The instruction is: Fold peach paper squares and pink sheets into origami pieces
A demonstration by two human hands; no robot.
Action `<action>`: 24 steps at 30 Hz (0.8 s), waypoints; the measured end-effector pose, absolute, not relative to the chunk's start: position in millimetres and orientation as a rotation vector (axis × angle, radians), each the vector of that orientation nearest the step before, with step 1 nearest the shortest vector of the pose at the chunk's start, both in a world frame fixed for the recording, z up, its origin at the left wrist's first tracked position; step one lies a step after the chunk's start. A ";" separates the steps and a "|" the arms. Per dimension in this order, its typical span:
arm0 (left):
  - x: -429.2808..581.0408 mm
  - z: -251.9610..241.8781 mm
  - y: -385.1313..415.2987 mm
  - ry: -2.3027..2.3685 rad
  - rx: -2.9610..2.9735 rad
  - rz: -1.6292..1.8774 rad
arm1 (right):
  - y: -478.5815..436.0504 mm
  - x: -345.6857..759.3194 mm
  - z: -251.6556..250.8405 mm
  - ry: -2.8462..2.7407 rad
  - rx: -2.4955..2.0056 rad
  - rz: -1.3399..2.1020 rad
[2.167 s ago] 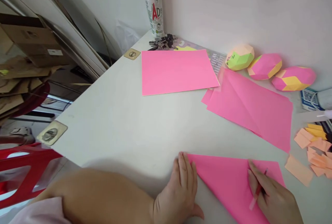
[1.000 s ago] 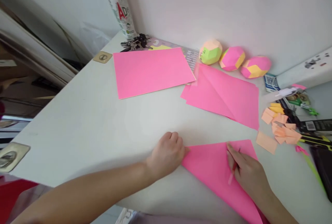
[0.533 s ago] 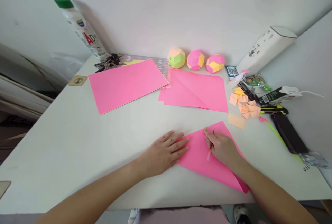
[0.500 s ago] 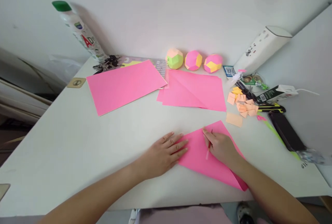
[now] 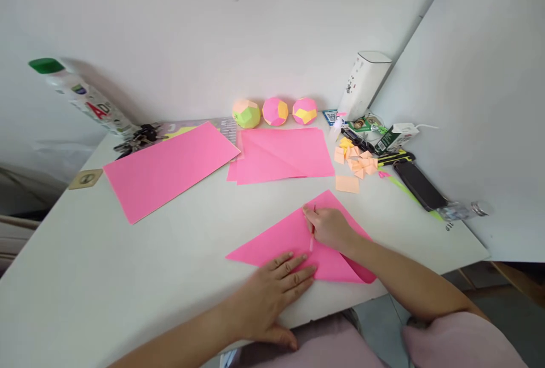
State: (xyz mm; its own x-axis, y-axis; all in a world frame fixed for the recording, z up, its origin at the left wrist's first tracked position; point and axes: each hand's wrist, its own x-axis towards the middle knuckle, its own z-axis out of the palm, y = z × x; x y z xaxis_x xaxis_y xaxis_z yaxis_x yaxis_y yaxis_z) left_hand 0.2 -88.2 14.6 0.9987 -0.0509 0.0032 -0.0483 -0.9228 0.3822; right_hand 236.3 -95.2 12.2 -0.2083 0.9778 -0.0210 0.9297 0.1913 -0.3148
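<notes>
A folded pink sheet of paper (image 5: 272, 236) lies near the table's front edge, with a pointed corner toward the left and a loose, curling layer at its lower right. My left hand (image 5: 276, 294) is open, its spread fingers flat on the paper's lower edge and the thumb on the table. My right hand (image 5: 330, 227) is closed around a slim red stick with a clear end (image 5: 312, 242), perhaps a pen or small blade. Its fingertips press on the paper near the upper left edge.
Behind lie a pink board (image 5: 170, 172) and stacked pink sheets (image 5: 283, 155). Three paper balls (image 5: 275, 111) line the wall. At right are small peach paper pieces (image 5: 361, 163), a cutter (image 5: 395, 157), a black phone (image 5: 419, 185) and a clear bottle (image 5: 462, 210). A spray can (image 5: 91, 101) stands left.
The view has shifted right. My left hand has slid off the paper's left corner to its lower edge, uncovering that corner. My right hand stays near the upper edge with the stick.
</notes>
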 end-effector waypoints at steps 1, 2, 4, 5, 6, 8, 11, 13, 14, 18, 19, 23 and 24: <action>3.9 14.6 -89.2 -0.100 2.742 -0.010 | -95.2 235.7 12.8 -2.280 -1.859 0.392; 7.8 14.8 -90.1 -0.131 2.737 -0.005 | -95.3 235.1 13.5 -2.287 -1.871 0.396; 16.5 15.5 -92.2 -0.192 2.731 0.002 | -95.5 233.8 15.2 -2.300 -1.890 0.402; 21.1 16.2 -93.5 -0.219 2.730 0.000 | -95.6 233.3 16.0 -2.306 -1.896 0.406; 25.9 17.0 -95.1 -0.248 2.728 -0.008 | -95.6 232.8 16.6 -2.312 -1.902 0.410; 35.7 18.6 -99.2 -0.301 2.723 -0.047 | -95.6 232.4 17.5 -2.323 -1.917 0.412; 49.2 20.1 -107.7 -0.366 2.721 -0.105 | -95.2 232.4 18.0 -2.339 -1.936 0.412; 57.2 21.1 -114.0 -0.391 2.725 -0.124 | -95.0 232.5 18.0 -2.349 -1.941 0.420; 61.1 21.9 -116.9 -0.400 2.728 -0.128 | -95.0 232.5 17.8 -2.352 -1.944 0.424; 78.5 26.4 -126.4 -0.432 2.735 -0.124 | -94.8 232.4 17.2 -2.343 -1.958 0.432; 82.9 27.0 -128.0 -0.442 2.727 -0.112 | -94.8 232.4 17.4 -2.340 -1.958 0.433; 92.0 27.4 -129.3 -0.459 2.633 -0.045 | -95.1 233.2 19.9 -2.338 -1.946 0.420; 90.1 27.8 -127.6 -0.441 2.605 -0.028 | -95.3 233.6 20.4 -2.338 -1.939 0.411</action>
